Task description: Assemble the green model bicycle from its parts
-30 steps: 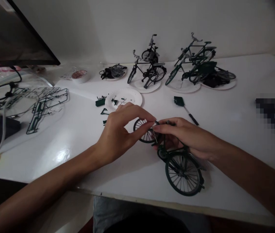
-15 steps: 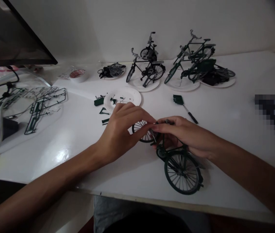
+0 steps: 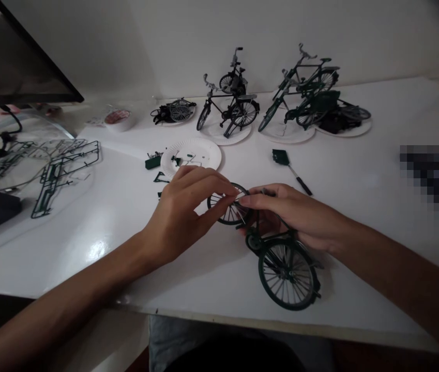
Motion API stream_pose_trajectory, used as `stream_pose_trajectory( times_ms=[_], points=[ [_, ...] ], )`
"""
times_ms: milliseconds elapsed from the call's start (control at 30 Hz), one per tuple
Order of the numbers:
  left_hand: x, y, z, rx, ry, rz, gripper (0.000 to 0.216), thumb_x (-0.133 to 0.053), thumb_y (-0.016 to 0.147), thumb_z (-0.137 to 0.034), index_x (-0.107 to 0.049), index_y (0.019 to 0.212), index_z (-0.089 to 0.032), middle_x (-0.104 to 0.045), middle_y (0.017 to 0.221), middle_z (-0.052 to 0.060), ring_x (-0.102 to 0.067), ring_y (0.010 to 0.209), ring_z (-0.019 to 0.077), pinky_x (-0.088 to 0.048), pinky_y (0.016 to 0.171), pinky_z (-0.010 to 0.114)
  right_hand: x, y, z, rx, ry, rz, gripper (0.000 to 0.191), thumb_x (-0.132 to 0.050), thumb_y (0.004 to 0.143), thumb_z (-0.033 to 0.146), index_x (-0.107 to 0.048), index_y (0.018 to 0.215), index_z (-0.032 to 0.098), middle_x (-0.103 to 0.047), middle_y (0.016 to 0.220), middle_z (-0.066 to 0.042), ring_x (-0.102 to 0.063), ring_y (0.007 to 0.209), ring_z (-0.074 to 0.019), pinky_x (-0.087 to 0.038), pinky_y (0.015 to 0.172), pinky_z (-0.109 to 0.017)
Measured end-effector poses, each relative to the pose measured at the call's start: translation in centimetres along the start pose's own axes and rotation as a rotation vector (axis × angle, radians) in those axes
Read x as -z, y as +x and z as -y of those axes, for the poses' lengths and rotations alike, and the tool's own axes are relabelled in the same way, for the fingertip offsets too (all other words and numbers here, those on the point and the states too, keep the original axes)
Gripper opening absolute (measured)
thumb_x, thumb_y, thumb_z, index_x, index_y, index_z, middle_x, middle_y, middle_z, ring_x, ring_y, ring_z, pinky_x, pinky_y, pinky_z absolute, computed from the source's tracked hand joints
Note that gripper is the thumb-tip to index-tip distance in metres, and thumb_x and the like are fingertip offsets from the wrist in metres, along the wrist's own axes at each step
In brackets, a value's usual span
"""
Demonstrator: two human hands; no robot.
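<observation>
A dark green model bicycle (image 3: 281, 258) lies on its side on the white table (image 3: 359, 206), its rear wheel nearest me. My right hand (image 3: 297, 214) is wrapped round the bicycle's frame near the front. My left hand (image 3: 188, 206) pinches a thin part at the front wheel (image 3: 225, 206), its fingertips meeting the right hand's fingertips there. What the left fingers pinch is too small to name.
A paper plate (image 3: 203, 152) with small parts lies behind my hands, a small screwdriver (image 3: 291, 168) to its right. Several finished model bicycles (image 3: 227, 108) stand on plates at the back. Plastic part frames (image 3: 56, 170) and a monitor (image 3: 10, 57) are at the left.
The view has shifted slightly, so everything sits a little higher and further left. My left fingers have drawn slightly back from the front wheel, showing more of it. Both hands keep their grip.
</observation>
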State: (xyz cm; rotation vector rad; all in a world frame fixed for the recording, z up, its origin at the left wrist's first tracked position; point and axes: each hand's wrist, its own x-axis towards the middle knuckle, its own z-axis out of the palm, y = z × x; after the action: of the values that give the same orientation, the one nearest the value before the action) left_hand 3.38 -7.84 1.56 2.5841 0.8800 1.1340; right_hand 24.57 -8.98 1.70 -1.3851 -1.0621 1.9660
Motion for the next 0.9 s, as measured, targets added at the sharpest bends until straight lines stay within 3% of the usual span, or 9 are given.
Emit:
stream_pose_trajectory(
  times_ms=[333, 500, 767, 900],
  points=[
    [-0.1, -0.2, 0.0, 0.025, -0.081, 0.025, 0.007, -0.065, 0.090, -0.012, -0.065, 0.096, -0.017, -0.071, 0.096, 0.003, -0.068, 0.089, 0.0117, -0.057, 0.077, 0.025, -0.2, 0.0, 0.1, -0.002, 0.015, 0.003, 0.027, -0.077, 0.081, 0.038, -0.068, 0.094, 0.016, -0.077, 0.091, -0.010, -0.076, 0.075, -0.0187, -0.059, 0.058, -0.019],
    [0.2, -0.1, 0.5, 0.013, -0.130, 0.015, 0.007, -0.066, 0.089, -0.014, -0.067, 0.094, -0.019, -0.072, 0.094, 0.004, -0.069, 0.090, 0.0148, -0.059, 0.076, 0.028, 0.0, 0.0, -0.2, 0.029, 0.000, -0.009, 0.028, -0.075, 0.082, 0.040, -0.066, 0.097, 0.019, -0.078, 0.094, -0.010, -0.076, 0.079, -0.0204, -0.059, 0.058, -0.021],
    [1.0, 0.6, 0.5, -0.066, -0.070, 0.034, 0.005, -0.070, 0.087, -0.016, -0.069, 0.090, -0.021, -0.075, 0.091, 0.003, -0.070, 0.090, 0.0172, -0.058, 0.081, 0.034, -0.1, -1.7, 0.9, 0.367, -0.425, -0.193, 0.018, -0.070, 0.085, 0.039, -0.069, 0.079, 0.022, -0.076, 0.077, -0.004, -0.074, 0.074, -0.0202, -0.056, 0.059, -0.024],
    [1.2, 1.0, 0.1, -0.041, -0.083, 0.040, 0.004, -0.069, 0.088, -0.017, -0.070, 0.088, -0.020, -0.075, 0.089, 0.003, -0.070, 0.086, 0.0169, -0.056, 0.078, 0.033, -0.2, -2.6, 1.0, 0.453, -0.611, -0.328, 0.016, -0.073, 0.082, 0.038, -0.070, 0.080, 0.022, -0.072, 0.069, -0.003, -0.069, 0.064, -0.0198, -0.049, 0.051, -0.025]
  ],
)
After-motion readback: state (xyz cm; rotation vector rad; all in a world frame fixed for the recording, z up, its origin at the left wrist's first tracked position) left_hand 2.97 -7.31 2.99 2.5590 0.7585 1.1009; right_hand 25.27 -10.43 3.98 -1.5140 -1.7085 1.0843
